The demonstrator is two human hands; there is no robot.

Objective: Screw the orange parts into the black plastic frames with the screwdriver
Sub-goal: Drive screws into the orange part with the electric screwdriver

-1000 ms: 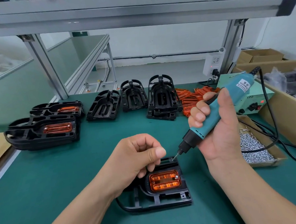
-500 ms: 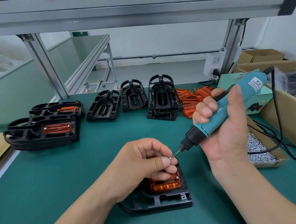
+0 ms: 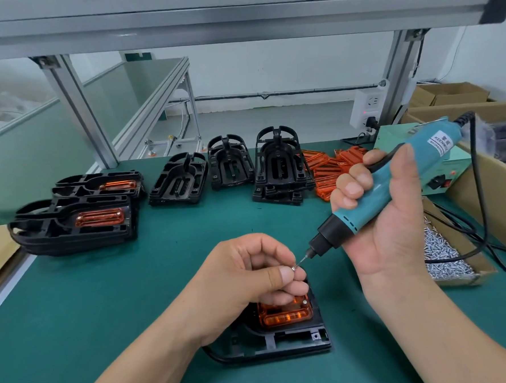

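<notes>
A black plastic frame lies on the green mat near me, with an orange part seated in it and one screw head showing at the part's right corner. My left hand hovers over the frame and pinches a small screw between thumb and forefinger. My right hand grips the teal electric screwdriver, tilted down to the left. Its bit tip meets the screw at my left fingertips. Much of the frame is hidden under my left hand.
Finished frames with orange parts are stacked at the left. Empty black frames stand at the back, loose orange parts beside them. A cardboard tray of screws and the screwdriver's power box sit at the right, with cables across the mat.
My left hand lifted off the frame and brought a screw up to the bit. The screwdriver rose and moved to the right, away from the frame's top corner.
</notes>
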